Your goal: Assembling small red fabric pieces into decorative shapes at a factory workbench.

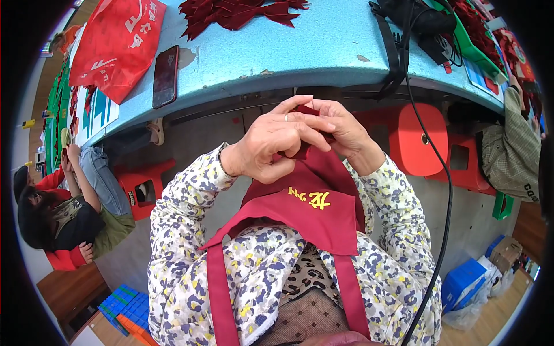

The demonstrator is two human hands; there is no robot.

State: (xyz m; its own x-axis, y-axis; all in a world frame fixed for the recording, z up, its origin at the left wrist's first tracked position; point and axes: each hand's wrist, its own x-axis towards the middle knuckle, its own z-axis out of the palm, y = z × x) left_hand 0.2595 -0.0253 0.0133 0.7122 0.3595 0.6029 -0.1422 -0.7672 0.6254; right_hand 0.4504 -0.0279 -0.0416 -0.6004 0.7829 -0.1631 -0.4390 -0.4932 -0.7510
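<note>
Apron (pixel 314 210) on chest, dark red; above it both hands pressed together, left hand (pixel 274 144) and right hand (pixel 343 132) pinching small red cloth piece (pixel 303 151); counter (pixel 288 49) beyond, phone (pixel 165 76) on it.

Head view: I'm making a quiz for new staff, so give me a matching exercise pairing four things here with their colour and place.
Things:
1. phone
2. plastic bag
3. stool
4. crate

Colour and place:
A. blue, on the floor at lower right
B. dark, flat on the blue table
C. red, at the table's left end
D. red-orange, under the table edge

Pairs: 1-B, 2-C, 3-D, 4-A
</note>
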